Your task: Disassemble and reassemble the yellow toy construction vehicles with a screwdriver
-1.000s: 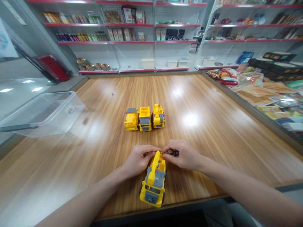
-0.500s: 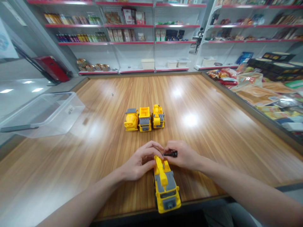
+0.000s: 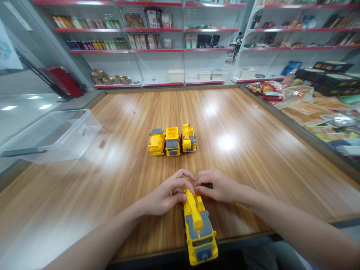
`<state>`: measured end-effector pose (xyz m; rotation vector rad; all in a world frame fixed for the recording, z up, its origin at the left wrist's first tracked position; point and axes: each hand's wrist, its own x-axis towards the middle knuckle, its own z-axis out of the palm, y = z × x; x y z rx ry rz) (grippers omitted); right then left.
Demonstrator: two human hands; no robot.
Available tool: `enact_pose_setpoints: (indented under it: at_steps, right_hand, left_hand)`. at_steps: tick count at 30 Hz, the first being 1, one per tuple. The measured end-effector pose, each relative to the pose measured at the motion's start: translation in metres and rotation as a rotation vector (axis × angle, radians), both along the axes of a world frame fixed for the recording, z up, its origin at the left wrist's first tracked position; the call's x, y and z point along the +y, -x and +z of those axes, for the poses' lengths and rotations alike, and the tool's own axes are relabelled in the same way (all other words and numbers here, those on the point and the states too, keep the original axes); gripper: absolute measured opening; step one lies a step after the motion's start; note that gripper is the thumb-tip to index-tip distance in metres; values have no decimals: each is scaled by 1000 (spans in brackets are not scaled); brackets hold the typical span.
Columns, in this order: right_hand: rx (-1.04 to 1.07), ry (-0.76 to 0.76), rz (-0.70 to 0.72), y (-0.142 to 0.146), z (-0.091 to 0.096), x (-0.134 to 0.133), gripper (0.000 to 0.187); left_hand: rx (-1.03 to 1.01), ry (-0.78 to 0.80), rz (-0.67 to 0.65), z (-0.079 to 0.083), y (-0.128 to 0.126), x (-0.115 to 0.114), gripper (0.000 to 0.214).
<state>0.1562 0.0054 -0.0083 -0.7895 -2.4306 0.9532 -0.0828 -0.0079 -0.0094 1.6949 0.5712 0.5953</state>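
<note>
A yellow and grey toy crane truck (image 3: 198, 225) lies at the near table edge, its cab end toward me and jutting over the edge. My left hand (image 3: 171, 191) pinches the far end of the truck, thumb and fingertips by the tip of the yellow boom. At the same end, on the right, my right hand (image 3: 216, 185) is closed round a thin black tool (image 3: 208, 185); most of it is hidden by the fingers, so its kind is unclear. Both hands' fingertips nearly meet.
Ahead stand three yellow toy trucks in a row: a mixer truck (image 3: 156, 142), a dump truck (image 3: 172, 141) and an excavator truck (image 3: 188, 138). A clear plastic bin (image 3: 70, 142) is at the left. Snack packets (image 3: 306, 108) lie beyond the table's right rim.
The toy crane truck has shifted slightly toward me and to the right. My right fingers now cover more of the black tool. The three trucks ahead stay put.
</note>
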Motion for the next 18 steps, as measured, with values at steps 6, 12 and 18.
enact_pose_setpoints:
  at_steps: [6,12,18]
  right_hand:
    - [18,-31,19,1,0,0,14]
    - [23,-74,1,2,6,-3,18]
    - [12,-73,-9,3,4,-3,14]
  left_hand:
    - [-84,123,-9,-4,2,2,18]
    - [-119,119,14,-4,4,5,16]
    - [-108,104,-3,-5,5,7,17]
